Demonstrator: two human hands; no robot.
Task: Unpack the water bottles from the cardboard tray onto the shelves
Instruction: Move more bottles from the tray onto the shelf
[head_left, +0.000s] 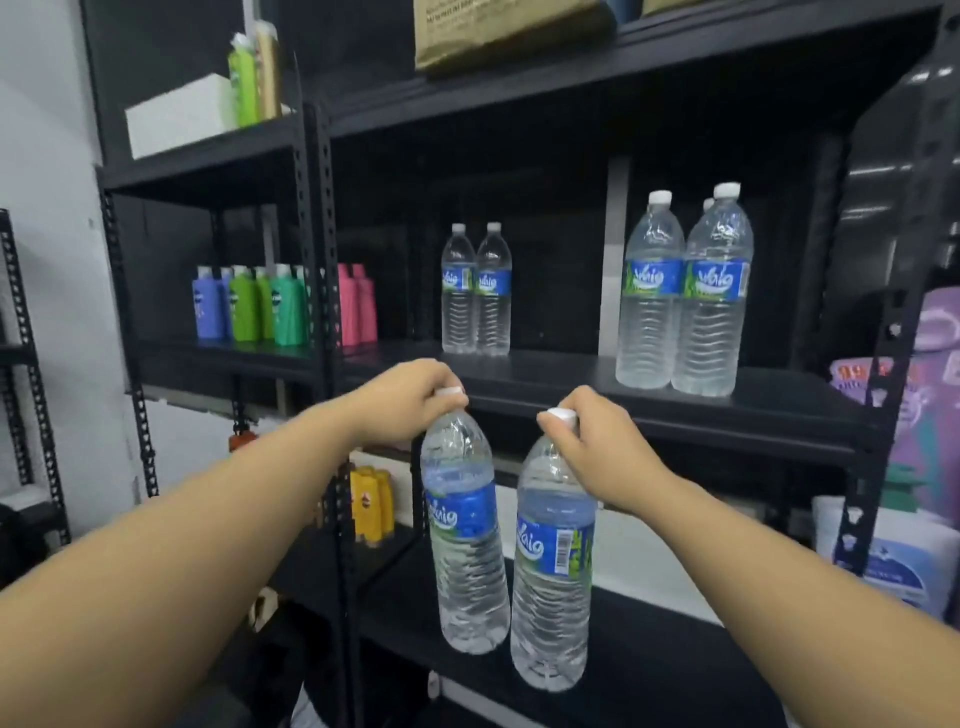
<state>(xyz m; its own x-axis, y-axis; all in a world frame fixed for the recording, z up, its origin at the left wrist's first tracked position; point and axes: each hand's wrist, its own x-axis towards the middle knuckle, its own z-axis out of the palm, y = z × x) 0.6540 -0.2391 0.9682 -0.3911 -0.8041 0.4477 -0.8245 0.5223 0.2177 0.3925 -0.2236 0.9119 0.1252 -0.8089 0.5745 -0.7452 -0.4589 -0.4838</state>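
the left hand (410, 397) grips the left bottle (465, 530) by its cap; the right hand (597, 447) grips the right bottle (553, 566) likewise. both hang near the middle shelf (571, 384), where four bottles (680, 291) stand farther back.

Clear bottles (470, 525) carry blue labels with green edging and white caps. The shelves (571, 379) are black. Smaller bottles (244, 309) are blue, green, teal and pink; lower ones (371, 501) yellow.

The scene is being lit evenly from above; edges are being bent by wide-angle distortion, and slight blur is being shown throughout.
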